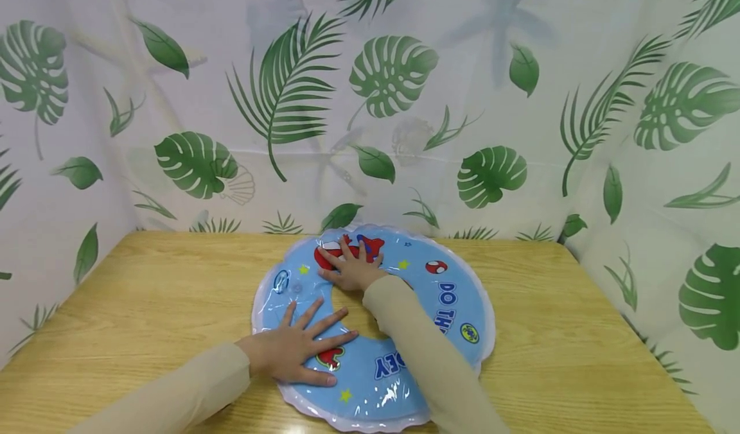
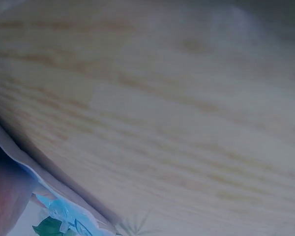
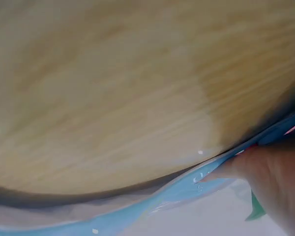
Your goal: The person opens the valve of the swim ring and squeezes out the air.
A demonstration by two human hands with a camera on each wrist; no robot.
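A light-blue inflatable swim ring point(image 1: 428, 382) with a pale scalloped edge, red cartoon prints and blue lettering lies flat on the wooden table. My left hand point(image 1: 291, 346) rests palm down on its near left side, fingers spread wide. Across the far part, over a red printed figure, my right hand point(image 1: 352, 268) presses with its fingers spread, and its forearm crosses the ring's right side and centre hole. In the right wrist view, that hand point(image 3: 265, 177) touches the blue vinyl near the ring's inner edge. A clear valve point(image 2: 59, 211) shows small in the left wrist view.
The wooden table point(image 1: 578, 331) extends to both sides of the ring. Behind it and at the sides hangs a white curtain point(image 1: 428, 183) printed with green leaves.
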